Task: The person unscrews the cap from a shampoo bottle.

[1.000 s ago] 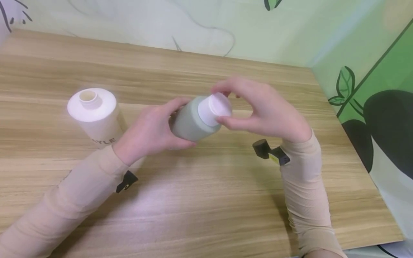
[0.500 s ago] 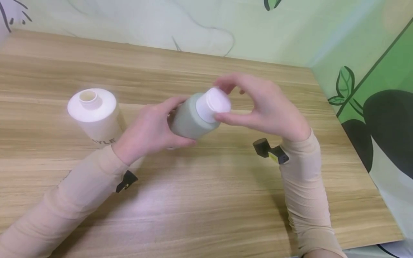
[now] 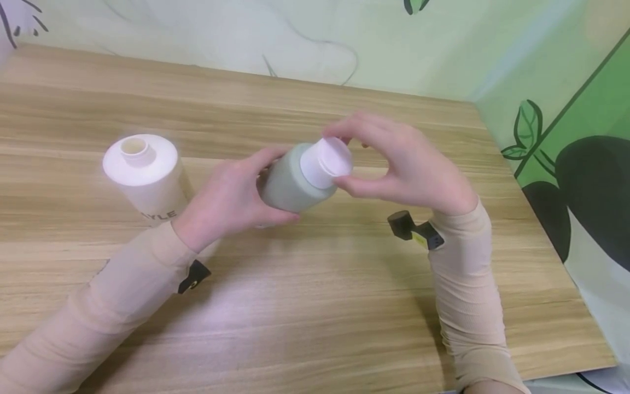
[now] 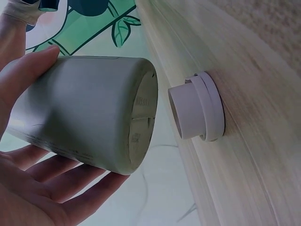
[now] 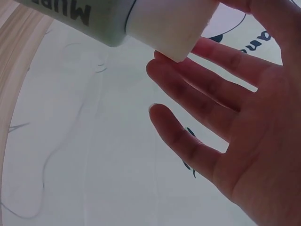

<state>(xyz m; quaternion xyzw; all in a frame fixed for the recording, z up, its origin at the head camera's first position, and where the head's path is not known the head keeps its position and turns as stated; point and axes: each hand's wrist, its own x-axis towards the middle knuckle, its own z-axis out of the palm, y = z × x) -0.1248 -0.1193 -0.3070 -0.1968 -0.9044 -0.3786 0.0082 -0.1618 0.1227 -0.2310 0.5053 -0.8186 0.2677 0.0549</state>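
Note:
My left hand (image 3: 221, 197) grips a pale green bottle (image 3: 290, 189) round its body, tilted with its top toward the right and its base showing in the left wrist view. On the bottle's top sits a white cap (image 3: 327, 163). The thumb and forefinger of my right hand (image 3: 408, 164) pinch this cap from two sides, while the other fingers spread out beyond it in the right wrist view. Past the bottle's base, a stepped white cap-like piece (image 4: 195, 108) stands on the table in the left wrist view; the left hand and bottle mostly hide it from the head view.
A tall white bottle (image 3: 143, 172) with an uncovered neck stands upright left of my left hand. The wood-grain table (image 3: 295, 306) runs back to a painted wall (image 3: 221, 33). Black wrist cameras hang from both sleeves.
The right hand's fingers shift round the cap, rising slightly and then coming back down, with the cap and bottle top tipping a little. The left hand keeps its grip; the white bottle stays put.

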